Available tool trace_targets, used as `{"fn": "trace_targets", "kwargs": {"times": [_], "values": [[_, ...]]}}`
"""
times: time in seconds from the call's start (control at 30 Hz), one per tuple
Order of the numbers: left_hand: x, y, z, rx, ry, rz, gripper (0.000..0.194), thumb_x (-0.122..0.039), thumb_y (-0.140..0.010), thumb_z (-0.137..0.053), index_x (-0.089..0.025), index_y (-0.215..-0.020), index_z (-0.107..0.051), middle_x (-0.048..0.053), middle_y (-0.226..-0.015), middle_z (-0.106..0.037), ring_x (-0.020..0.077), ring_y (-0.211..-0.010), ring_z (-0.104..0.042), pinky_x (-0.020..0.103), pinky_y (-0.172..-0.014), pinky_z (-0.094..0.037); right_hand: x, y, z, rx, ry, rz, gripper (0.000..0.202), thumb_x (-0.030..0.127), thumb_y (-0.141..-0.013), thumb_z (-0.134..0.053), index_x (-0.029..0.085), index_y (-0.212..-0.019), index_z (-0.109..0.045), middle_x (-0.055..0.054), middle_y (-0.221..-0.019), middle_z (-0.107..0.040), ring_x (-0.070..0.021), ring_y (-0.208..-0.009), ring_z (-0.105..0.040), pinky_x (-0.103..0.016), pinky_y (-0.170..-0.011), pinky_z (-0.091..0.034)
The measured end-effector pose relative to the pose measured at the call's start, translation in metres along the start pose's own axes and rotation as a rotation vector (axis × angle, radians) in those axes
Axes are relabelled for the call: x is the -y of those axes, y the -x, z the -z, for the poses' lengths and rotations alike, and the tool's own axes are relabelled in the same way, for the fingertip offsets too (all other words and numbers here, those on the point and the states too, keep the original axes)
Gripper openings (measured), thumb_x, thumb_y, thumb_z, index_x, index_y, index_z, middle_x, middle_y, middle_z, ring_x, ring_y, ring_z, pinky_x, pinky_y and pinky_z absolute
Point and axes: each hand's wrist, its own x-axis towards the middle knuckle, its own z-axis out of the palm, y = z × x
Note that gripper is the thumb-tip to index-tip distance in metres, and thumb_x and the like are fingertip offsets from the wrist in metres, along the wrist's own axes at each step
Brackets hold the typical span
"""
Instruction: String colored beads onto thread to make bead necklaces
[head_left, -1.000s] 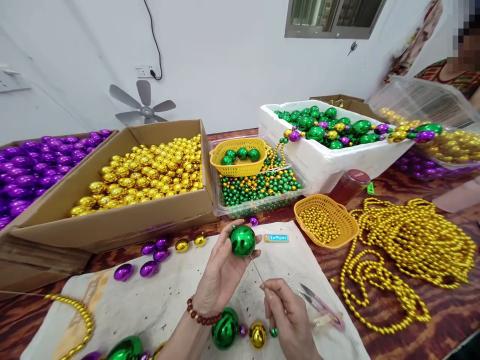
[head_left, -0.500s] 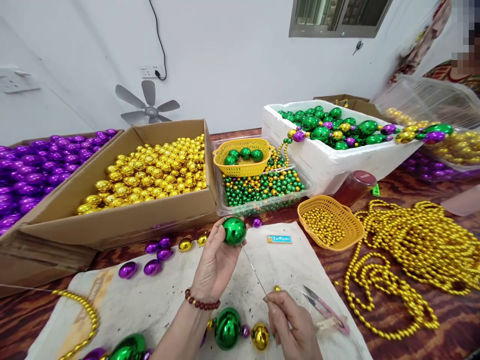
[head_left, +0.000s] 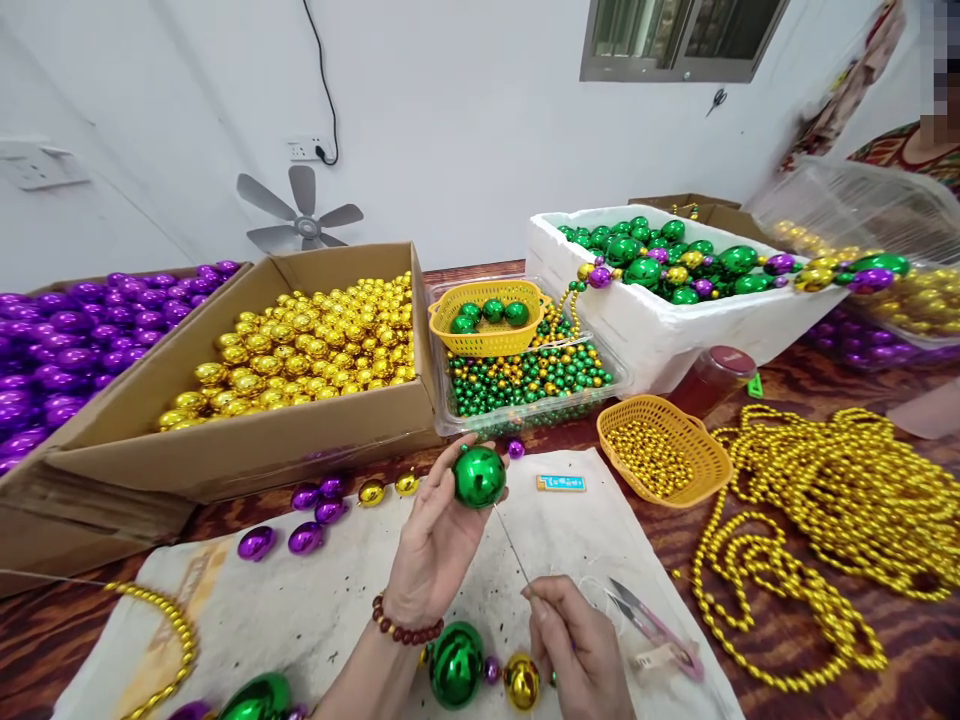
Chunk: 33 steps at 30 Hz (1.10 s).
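Between the fingers of my left hand is a shiny green ball bead, held above the pale cloth. My right hand pinches a long thin needle whose far end reaches the underside of that green bead. How deep the needle sits in the bead is hidden. Just below, a strung row lies on the cloth: a large green bead, a small purple bead and a gold bead. Pink-handled scissors rest right of my right hand, beside thin white thread.
Loose purple beads and gold beads lie along the cloth's far edge. Behind stand a cardboard box of gold beads, a foam box and a yellow basket. Gold bead strings pile at right. A person sits far right.
My left hand and the green bead have shifted slightly right and down, and the bead has turned in the fingers. The right hand has barely moved. The whole view drifts slightly.
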Motion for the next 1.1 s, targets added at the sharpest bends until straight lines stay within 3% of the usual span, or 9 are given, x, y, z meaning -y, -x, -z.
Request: {"fn": "trace_targets", "kwargs": {"times": [0.13, 0.4, 0.53, 0.63, 0.9, 1.1], "values": [[0.002, 0.007, -0.001, 0.033, -0.004, 0.006, 0.036, -0.029, -0.093, -0.048, -0.021, -0.127, -0.057, 0.014, -0.133, -0.055, 0.0321, -0.123, -0.05, 0.044, -0.096, -0.045, 0.003, -0.007, -0.004, -0.017, -0.029, 0.015, 0.03, 0.04, -0.097, -0.041, 0.018, -0.087, -0.058, 0.005, -0.052, -0.047, -0.0092, -0.039, -0.046, -0.017, -0.037, -0.035], [-0.004, 0.008, 0.004, 0.045, 0.045, 0.028, 0.035, -0.03, -0.096, -0.039, -0.019, -0.123, -0.058, 0.013, -0.136, -0.051, 0.0327, -0.124, -0.048, 0.042, -0.095, -0.046, -0.012, -0.008, -0.007, 0.023, 0.02, 0.018, 0.032, 0.041, -0.097, -0.038, 0.019, -0.081, -0.054, 0.005, -0.049, -0.042, -0.0094, -0.038, -0.038, -0.02, -0.037, -0.027], [0.002, 0.005, 0.005, -0.031, -0.014, -0.022, 0.024, -0.025, -0.091, -0.053, -0.023, -0.113, -0.062, 0.007, -0.121, -0.059, 0.027, -0.115, -0.055, 0.037, -0.09, -0.049, -0.004, -0.009, -0.01, 0.001, 0.063, 0.067, 0.029, 0.038, -0.096, -0.04, 0.019, -0.081, -0.056, 0.005, -0.05, -0.04, -0.0103, -0.042, -0.041, -0.02, -0.041, -0.03], [0.002, -0.001, 0.006, -0.085, 0.018, -0.019, 0.023, -0.025, -0.09, -0.058, -0.023, -0.112, -0.063, 0.007, -0.115, -0.061, 0.0252, -0.112, -0.056, 0.041, -0.092, -0.048, -0.001, -0.006, -0.01, 0.018, 0.078, 0.072, 0.028, 0.037, -0.096, -0.041, 0.02, -0.081, -0.057, 0.006, -0.049, -0.039, -0.0096, -0.04, -0.039, -0.019, -0.039, -0.028], [-0.003, -0.012, 0.013, -0.19, 0.197, 0.056, 0.026, -0.032, -0.092, -0.055, -0.018, -0.112, -0.064, 0.009, -0.115, -0.061, 0.021, -0.104, -0.058, 0.033, -0.084, -0.05, -0.022, 0.013, 0.0, 0.007, 0.111, 0.092, 0.027, 0.036, -0.096, -0.042, 0.02, -0.081, -0.059, 0.006, -0.048, -0.039, -0.0095, -0.039, -0.039, -0.02, -0.04, -0.029], [0.001, -0.007, 0.01, -0.113, 0.156, 0.046, 0.029, -0.031, -0.094, -0.05, -0.019, -0.118, -0.062, 0.01, -0.118, -0.06, 0.0235, -0.108, -0.057, 0.036, -0.086, -0.049, -0.019, 0.011, -0.001, 0.041, 0.013, 0.018, 0.031, 0.038, -0.097, -0.04, 0.019, -0.082, -0.058, 0.007, -0.048, -0.037, -0.0091, -0.04, -0.036, -0.021, -0.042, -0.028]]}}
